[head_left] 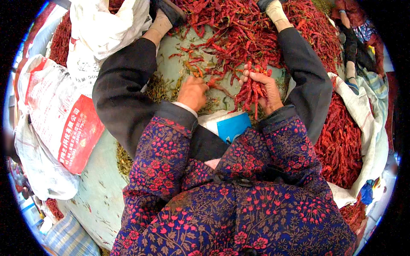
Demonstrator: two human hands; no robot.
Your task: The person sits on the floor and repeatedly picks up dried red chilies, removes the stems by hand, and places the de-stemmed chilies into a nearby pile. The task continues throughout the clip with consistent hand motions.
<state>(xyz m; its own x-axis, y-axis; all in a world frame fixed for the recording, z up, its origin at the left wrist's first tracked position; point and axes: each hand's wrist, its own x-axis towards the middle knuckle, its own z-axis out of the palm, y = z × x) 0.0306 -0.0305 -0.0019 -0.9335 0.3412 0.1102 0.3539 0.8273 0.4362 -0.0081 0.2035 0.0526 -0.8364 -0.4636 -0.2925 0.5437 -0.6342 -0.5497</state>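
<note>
My right hand [270,88] is closed round a bunch of dried red chillies [251,94], their tips hanging down toward my lap. To its left, my left hand [193,94] is low over the ground sheet, its fingers curled downward. Whatever those fingers may hold is hidden beneath them. A few loose orange-red chillies [215,82] lie right beside the left fingertips. Beyond both hands spreads a large heap of dried red chillies [239,36], between my outstretched legs.
Brownish-green stems [158,88] are scattered by my left leg. White woven sacks [64,106] lie at the left. An opened sack of red chillies [340,143] stands at the right. Another person's leg [351,53] shows at the upper right. A white and blue piece [232,127] lies at my lap.
</note>
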